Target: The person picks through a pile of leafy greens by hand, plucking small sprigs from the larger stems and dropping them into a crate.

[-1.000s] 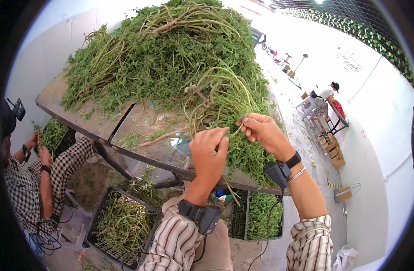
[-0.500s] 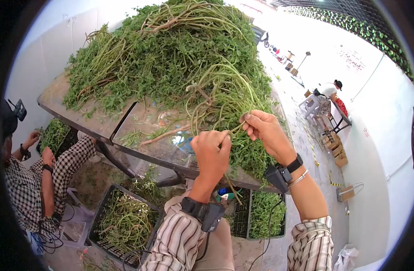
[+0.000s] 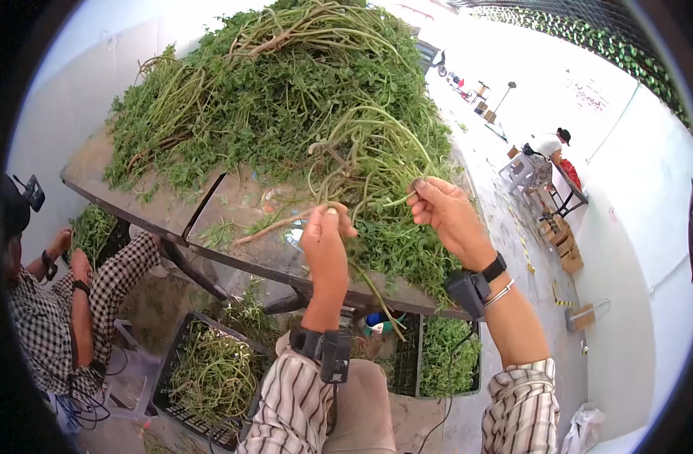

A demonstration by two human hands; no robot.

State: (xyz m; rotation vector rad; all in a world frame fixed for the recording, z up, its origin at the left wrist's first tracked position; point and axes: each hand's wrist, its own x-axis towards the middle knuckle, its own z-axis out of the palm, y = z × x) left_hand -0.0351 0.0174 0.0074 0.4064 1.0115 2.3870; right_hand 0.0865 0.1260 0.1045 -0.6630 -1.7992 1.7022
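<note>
Pale-walled room (image 3: pixel 634 250): the surface (image 3: pixel 85 163) bears heaped greens (image 3: pixel 286 106), a co-worker (image 3: pixel 44 325) seated at its left. Before the heap, fingers of the left hand (image 3: pixel 326 240) grasp dangling stems (image 3: pixel 376 292); those of the right hand (image 3: pixel 447 217) pinch a green stem (image 3: pixel 396 201). Below, one black crate (image 3: pixel 171 412) holds tangled stalks (image 3: pixel 210 371); the surface partly hides another crate (image 3: pixel 420 359) of leafy sprigs (image 3: pixel 448 354).

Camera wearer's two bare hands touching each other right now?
No, a visible gap separates the bare left hand from the bare right hand, with long thin green stems showing between them.
</note>
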